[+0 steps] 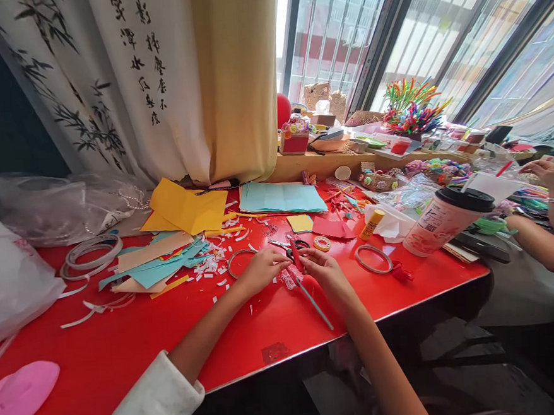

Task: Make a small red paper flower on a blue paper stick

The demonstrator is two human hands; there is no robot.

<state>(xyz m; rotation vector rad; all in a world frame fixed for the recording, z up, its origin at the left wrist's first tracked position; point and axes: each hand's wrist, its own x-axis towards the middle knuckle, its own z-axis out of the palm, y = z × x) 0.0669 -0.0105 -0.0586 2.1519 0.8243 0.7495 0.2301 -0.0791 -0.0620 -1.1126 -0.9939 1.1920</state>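
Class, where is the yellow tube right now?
In the head view, the yellow tube sits right of the right hand, between red paper and crumpled white paper.

And here, R hand [326, 270] covers part of the red piece [295, 255]; can't tell if L hand [266, 267] touches it. Scissors [300, 244] partly hidden behind the fingers, approx. where the blades run unclear. Hoop [238, 255] dips behind L hand. Over L, pink item [22, 399] and white bag [11, 276] cut by the edge! Bottom edge clips the sleeve [148, 403]. Far R, another person's arm [540, 243] runs off-frame; cup [442, 221] text too small to read. Bldg. [335, 20] outside, blurred.
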